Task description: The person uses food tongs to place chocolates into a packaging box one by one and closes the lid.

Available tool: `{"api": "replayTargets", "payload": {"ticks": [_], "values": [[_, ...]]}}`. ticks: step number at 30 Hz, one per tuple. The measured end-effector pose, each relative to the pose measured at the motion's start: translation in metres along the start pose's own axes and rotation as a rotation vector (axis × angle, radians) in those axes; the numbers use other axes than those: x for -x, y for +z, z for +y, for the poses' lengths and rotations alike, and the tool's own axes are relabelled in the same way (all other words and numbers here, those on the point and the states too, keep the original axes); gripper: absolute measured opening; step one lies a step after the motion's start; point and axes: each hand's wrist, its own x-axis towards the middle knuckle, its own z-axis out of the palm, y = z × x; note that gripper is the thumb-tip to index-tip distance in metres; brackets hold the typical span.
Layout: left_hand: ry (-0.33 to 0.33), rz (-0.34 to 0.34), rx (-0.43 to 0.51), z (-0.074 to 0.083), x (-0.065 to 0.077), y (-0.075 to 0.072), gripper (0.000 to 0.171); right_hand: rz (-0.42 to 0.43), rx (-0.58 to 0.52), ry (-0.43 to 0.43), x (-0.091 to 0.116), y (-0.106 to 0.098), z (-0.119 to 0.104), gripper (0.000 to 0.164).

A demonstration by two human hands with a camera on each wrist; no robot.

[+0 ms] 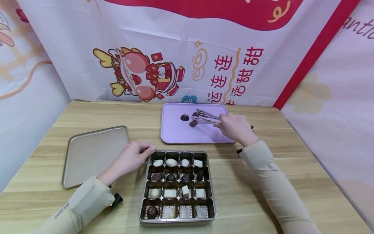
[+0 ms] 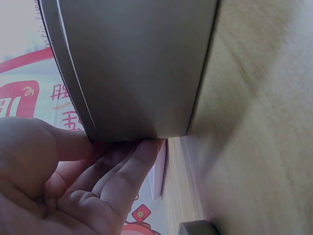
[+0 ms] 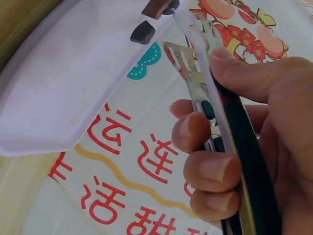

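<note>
– Where was the left hand (image 1: 132,158)?
– At the chocolate box (image 1: 176,222), lower centre; thumb and fingers grasped its upper-left corner.
– And the right hand (image 1: 235,127)?
– It gripped tongs (image 3: 247,156), tips right at the dark chocolates (image 1: 184,117) on the purple tray (image 1: 175,136), upper centre-right. Couldn't tell if they pinched a piece.
– Box's bottom row?
– One round dark chocolate (image 1: 152,212) sat far left.

One square metal box (image 1: 177,223) at the near side has sixteen brown compartments (image 1: 185,212), four rows of four. Thirteen contain one chocolate each: eight creamy-white chocolates (image 1: 171,162) and five dark brown chocolates (image 1: 152,212). Three more dark pieces (image 1: 184,117) are at the one lilac rectangular tray (image 1: 187,136) on the far side. One flat tan metal lid (image 1: 93,156) lies left. Two bare hands, left hand (image 1: 133,157) and right hand (image 1: 236,128), and one pair of silver tongs with dark-green handles (image 3: 244,142) show.
</note>
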Motion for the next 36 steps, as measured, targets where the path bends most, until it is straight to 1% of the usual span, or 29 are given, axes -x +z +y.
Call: {"api": "replayTargets", "payload": {"ticks": [2,8,12,15,24,29,36], "values": [[0.001,-0.001,-0.002,0.001,0.0,0.0,0.03,-0.015,0.006,0.003,-0.001,0.002,0.001,0.038],[0.0,0.006,-0.008,0.001,-0.001,0.001,0.03,-0.081,-0.037,0.0,-0.003,0.001,0.002,0.037],[-0.001,0.009,-0.009,0.001,-0.001,0.0,0.03,-0.103,-0.007,0.006,-0.005,0.004,0.001,0.038],[-0.001,0.007,-0.012,0.001,-0.001,-0.002,0.031,-0.102,0.0,0.007,-0.007,0.01,-0.001,0.037],[-0.008,-0.008,-0.001,0.002,0.001,-0.002,0.031,-0.08,-0.103,-0.029,-0.011,0.03,-0.005,0.033],[-0.004,-0.001,0.002,0.001,0.0,-0.001,0.03,-0.062,-0.14,-0.049,-0.011,0.029,-0.006,0.029],[0.005,-0.004,0.019,0.001,0.0,-0.001,0.029,-0.091,-0.15,-0.052,-0.008,0.022,-0.007,0.029]]}}
